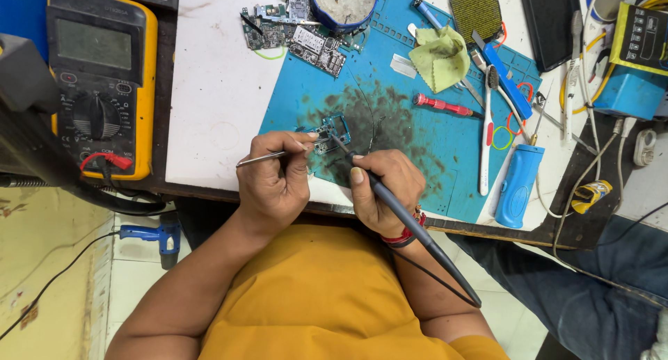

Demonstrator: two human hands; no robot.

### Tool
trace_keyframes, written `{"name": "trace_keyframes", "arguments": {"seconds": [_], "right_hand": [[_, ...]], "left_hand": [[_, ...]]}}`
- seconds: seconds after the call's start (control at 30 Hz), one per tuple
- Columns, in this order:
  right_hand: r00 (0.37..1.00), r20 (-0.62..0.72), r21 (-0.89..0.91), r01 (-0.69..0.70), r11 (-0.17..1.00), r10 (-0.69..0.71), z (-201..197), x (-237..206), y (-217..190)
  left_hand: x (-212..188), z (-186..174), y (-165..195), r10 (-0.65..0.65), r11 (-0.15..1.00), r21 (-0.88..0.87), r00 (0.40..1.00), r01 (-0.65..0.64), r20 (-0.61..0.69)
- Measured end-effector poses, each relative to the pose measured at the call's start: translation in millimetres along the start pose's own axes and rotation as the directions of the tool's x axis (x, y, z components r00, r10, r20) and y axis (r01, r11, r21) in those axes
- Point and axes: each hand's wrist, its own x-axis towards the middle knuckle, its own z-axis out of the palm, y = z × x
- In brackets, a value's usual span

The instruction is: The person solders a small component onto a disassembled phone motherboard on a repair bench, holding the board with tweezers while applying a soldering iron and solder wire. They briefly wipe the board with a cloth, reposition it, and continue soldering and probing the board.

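Circuit board (327, 134): soldering appears underway, left hand (273, 182) pinching tweezers (261, 158), right hand (383, 189) gripping soldering iron (407, 217); next needs steady tip placement.

Both hands (275, 179) (383, 189) closed, side by side.

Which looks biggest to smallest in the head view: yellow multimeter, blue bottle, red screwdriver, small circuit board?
1. yellow multimeter, though it may sit nearer the camera
2. blue bottle
3. red screwdriver
4. small circuit board, partly hidden, so 3 versus 4 is unsure
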Motion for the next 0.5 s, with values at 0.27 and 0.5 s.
{"name": "trace_keyframes", "arguments": {"seconds": [0.27,0.5], "right_hand": [[1.000,0.021,-0.013,0.011,1.000,-0.010,-0.3,0.6,0.5],[1.000,0.018,-0.019,0.020,1.000,-0.020,0.3,0.1,1.1]], "left_hand": [[0.0,0.2,-0.5,0.017,1.000,-0.003,1.000,-0.017,0.005],[0.3,0.0,-0.9,0.013,1.000,0.003,1.000,-0.013,0.011]]}}
